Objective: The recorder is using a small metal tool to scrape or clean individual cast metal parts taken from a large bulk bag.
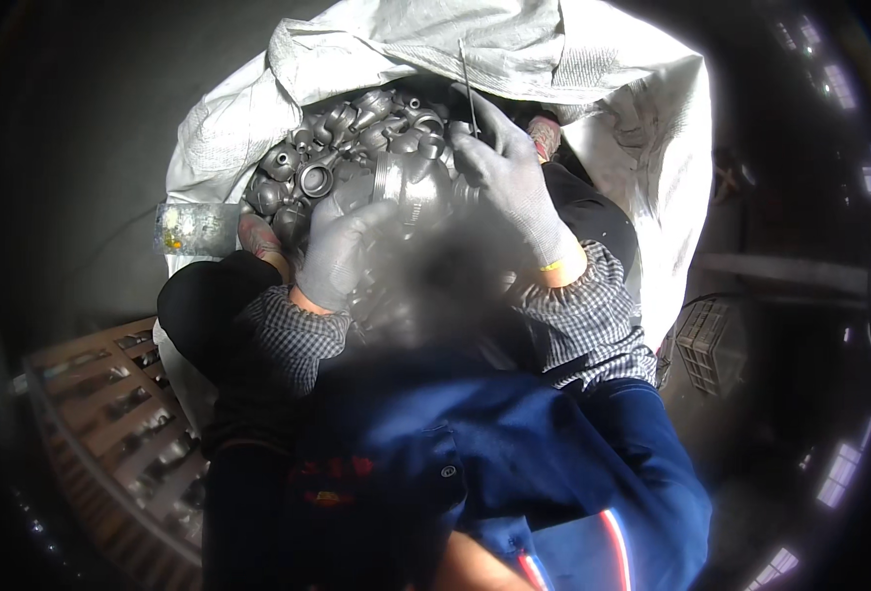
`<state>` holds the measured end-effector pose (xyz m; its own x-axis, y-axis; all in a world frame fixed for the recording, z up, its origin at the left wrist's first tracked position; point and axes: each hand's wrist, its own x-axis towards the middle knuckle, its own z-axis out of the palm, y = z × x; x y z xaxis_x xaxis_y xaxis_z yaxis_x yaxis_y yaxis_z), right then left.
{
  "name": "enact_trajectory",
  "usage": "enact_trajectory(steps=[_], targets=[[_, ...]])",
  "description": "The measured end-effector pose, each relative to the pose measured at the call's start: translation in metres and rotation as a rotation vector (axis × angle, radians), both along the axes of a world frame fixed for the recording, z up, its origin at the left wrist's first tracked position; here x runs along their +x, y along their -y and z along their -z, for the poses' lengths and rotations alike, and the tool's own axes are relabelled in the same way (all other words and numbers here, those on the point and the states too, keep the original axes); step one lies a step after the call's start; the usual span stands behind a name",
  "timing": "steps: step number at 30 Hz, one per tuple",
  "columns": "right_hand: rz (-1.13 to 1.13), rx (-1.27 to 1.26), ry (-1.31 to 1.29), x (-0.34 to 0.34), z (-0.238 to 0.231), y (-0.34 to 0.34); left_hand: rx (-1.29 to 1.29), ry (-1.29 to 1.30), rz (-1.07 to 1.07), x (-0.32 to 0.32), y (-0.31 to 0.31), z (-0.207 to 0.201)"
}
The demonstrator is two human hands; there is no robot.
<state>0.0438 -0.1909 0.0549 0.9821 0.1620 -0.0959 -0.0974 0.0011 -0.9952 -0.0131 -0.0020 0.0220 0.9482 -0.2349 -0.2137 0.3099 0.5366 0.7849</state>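
My left hand (342, 246), in a pale grey glove, closes round the near left side of a large grey metal fitting (414, 187) with threaded ends. A thin straight rod (468, 84) points up and away from my gloved right hand (514, 187), pinched between thumb and fingers. That hand is at the fitting's right side; whether it touches the metal I cannot tell. Beyond and to the left of the fitting lie many smaller grey metal fittings (317, 179) in a heap. A dark blur hides the area below the hands.
A white woven sack (228, 128) surrounds the heap and my legs, its rim folded outward. A slatted brown crate (110, 394) holding metal parts stands at lower left. At the right is a pale plastic crate (709, 345). Shoes show at both sides of the heap.
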Motion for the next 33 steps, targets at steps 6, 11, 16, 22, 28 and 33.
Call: enact_trajectory(steps=[6, 11, 16, 22, 28, 33], targets=[[-0.110, -0.143, -0.061, -0.004, 0.010, -0.003, 0.243, -0.015, -0.061, 0.003, -0.007, 0.012], [0.024, -0.034, 0.199, -0.008, 0.014, 0.000, -0.032, 0.010, -0.020, 0.000, -0.010, 0.009], [-0.226, -0.107, 0.132, -0.035, 0.022, -0.011, -0.029, 0.042, -0.027, 0.005, -0.019, 0.019], [-0.362, 0.004, -0.311, -0.042, 0.031, -0.017, -0.065, 0.067, -0.058, 0.006, -0.021, 0.016], [-0.443, 0.095, -0.347, -0.046, 0.044, -0.022, -0.065, 0.061, -0.054, 0.005, -0.024, 0.017], [-0.403, 0.138, -0.413, -0.051, 0.030, -0.029, -0.116, 0.052, -0.046, 0.005, -0.023, 0.019]])
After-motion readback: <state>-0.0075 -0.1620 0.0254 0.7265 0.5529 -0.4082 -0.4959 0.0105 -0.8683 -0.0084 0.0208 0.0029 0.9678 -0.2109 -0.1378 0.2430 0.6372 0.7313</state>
